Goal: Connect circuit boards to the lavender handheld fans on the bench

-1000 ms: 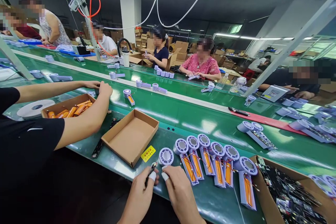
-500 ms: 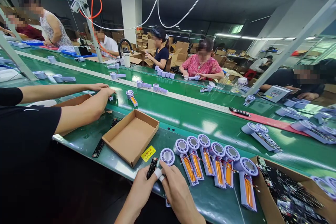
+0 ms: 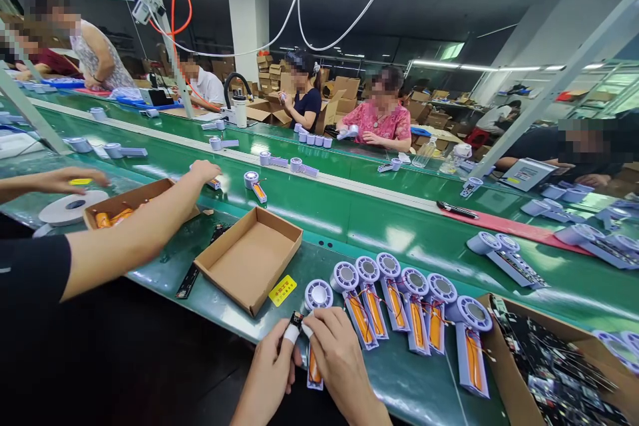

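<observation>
My left hand [image 3: 269,363] is closed on a small black circuit board [image 3: 296,319], held between thumb and fingers, with a white cover on the thumb. Close beside it, my right hand [image 3: 339,356] pinches at the board's edge; what lies between its fingertips is hidden. Beneath both hands rests a lilac handheld fan [image 3: 318,294], its round head showing and its handle, with an orange battery, partly covered. Several similar fans [image 3: 368,269] with orange batteries and loose wires lie in a row just right of my hands.
An open cardboard tray [image 3: 249,256] and a yellow card [image 3: 282,291] lie ahead. At right stands a box [image 3: 499,369] of circuit boards. A co-worker's arm [image 3: 134,226] reaches over a battery box [image 3: 94,216] at left. The green conveyor [image 3: 349,213] carries more fans.
The circuit board has turned in my left hand, and my right fingertips have come up to its edge. The co-worker's hands have separated, one drawing back left. Fans on the near belt have shifted right.
</observation>
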Motion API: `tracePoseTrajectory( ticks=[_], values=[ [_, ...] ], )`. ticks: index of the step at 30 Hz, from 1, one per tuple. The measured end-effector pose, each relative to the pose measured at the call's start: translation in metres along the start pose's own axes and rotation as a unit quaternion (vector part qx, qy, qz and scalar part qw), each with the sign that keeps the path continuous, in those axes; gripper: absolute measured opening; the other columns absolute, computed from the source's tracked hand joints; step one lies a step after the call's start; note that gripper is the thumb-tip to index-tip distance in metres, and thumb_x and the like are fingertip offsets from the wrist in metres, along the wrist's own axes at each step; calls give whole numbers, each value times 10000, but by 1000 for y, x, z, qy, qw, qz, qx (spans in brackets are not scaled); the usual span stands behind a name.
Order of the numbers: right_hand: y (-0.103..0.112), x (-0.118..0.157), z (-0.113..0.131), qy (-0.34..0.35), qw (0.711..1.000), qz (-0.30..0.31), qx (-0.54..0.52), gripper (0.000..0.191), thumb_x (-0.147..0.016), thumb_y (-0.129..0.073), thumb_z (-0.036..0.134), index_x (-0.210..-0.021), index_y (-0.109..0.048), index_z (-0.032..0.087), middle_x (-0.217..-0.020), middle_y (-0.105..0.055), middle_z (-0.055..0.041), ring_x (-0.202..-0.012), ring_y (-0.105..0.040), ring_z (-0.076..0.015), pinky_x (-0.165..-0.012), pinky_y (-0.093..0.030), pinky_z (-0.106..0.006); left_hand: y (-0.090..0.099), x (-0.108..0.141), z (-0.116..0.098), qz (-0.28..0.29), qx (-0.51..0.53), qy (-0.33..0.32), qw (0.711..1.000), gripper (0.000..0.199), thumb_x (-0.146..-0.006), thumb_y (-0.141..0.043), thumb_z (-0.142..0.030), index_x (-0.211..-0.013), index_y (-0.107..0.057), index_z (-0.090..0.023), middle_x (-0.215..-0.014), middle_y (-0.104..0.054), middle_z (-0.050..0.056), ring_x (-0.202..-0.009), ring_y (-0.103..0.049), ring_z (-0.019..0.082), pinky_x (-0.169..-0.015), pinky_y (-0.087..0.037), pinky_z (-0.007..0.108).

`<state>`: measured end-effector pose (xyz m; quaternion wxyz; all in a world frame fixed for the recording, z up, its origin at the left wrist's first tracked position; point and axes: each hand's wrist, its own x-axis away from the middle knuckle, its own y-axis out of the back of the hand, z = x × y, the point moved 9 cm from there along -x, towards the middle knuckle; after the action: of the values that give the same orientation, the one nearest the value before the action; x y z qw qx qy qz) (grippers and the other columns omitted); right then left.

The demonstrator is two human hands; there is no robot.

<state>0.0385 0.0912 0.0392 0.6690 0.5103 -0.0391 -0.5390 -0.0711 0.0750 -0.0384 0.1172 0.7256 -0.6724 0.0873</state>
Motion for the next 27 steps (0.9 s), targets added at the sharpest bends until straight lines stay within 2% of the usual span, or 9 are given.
tracePoseTrajectory(
  ticks=[4, 6, 8, 9, 17, 21, 24, 27],
  values=[
    [4, -3, 4, -5, 1000, -6, 16, 274, -904, -434, 29, -1052, -595, 194, -947, -608, -77, -863, -542, -231, -749, -478, -369, 8, 2, -5, -21, -88, -34, 995, 332, -886, -478, -443, -1017, -635, -182, -590, -574, -23, -421, -527, 127, -402, -436, 220],
    [4, -4, 6, -8, 999, -6, 31, 252, -903, -435, 32, -1015, -598, 187, -913, -596, -75, -837, -539, -233, -724, -478, -369, 10, 4, -16, -34, -157, -94, 983, 308, -910, -444, -378, -1026, -657, -188, -704, -659, 32, -590, -634, 182, -574, -523, 278],
    [3, -5, 8, -10, 999, 0, 53, 252, -891, -429, 18, -980, -598, 183, -885, -586, -69, -816, -534, -235, -702, -478, -372, 10, 7, -26, -41, -224, -151, 962, 306, -925, -408, -315, -1044, -663, -195, -862, -710, 77, -793, -682, 223, -739, -535, 322],
    [2, -6, 8, -11, 998, 5, 63, 263, -882, -426, 5, -970, -598, 183, -876, -583, -66, -811, -532, -236, -697, -479, -374, 10, 8, -28, -42, -247, -168, 953, 313, -932, -390, -295, -1059, -658, -196, -913, -716, 88, -851, -685, 232, -774, -531, 332],
    [-3, -6, 4, -30, 996, 39, 73, 237, -875, -442, 5, -906, -594, 183, -872, -576, -65, -813, -524, -242, -704, -484, -393, 9, 10, -27, -37, -308, -182, 933, 333, -968, -334, -265, -1143, -605, -183, -1009, -730, 100, -898, -703, 217, -774, -541, 314],
    [-6, -8, 4, -31, 995, 53, 75, 247, -854, -436, -20, -871, -596, 168, -857, -580, -78, -807, -522, -257, -705, -482, -427, 4, 13, -27, -34, -351, -191, 916, 318, -964, -338, -243, -1135, -600, -189, -1050, -724, 108, -931, -704, 238, -787, -550, 342],
    [-9, -8, 3, -39, 995, 62, 69, 242, -839, -451, -29, -847, -588, 171, -854, -584, -77, -804, -521, -265, -706, -477, -444, -1, 14, -28, -15, -374, -182, 909, 329, -957, -329, -221, -1158, -585, -175, -1043, -717, 119, -934, -701, 260, -806, -546, 381],
    [-11, -7, -2, -50, 996, 66, 46, 245, -852, -453, -23, -878, -585, 182, -882, -591, -70, -826, -530, -259, -723, -478, -432, -2, 14, -36, 14, -356, -180, 917, 334, -957, -327, -209, -1173, -578, -160, -1049, -707, 127, -948, -689, 255, -829, -526, 369]
  ],
)
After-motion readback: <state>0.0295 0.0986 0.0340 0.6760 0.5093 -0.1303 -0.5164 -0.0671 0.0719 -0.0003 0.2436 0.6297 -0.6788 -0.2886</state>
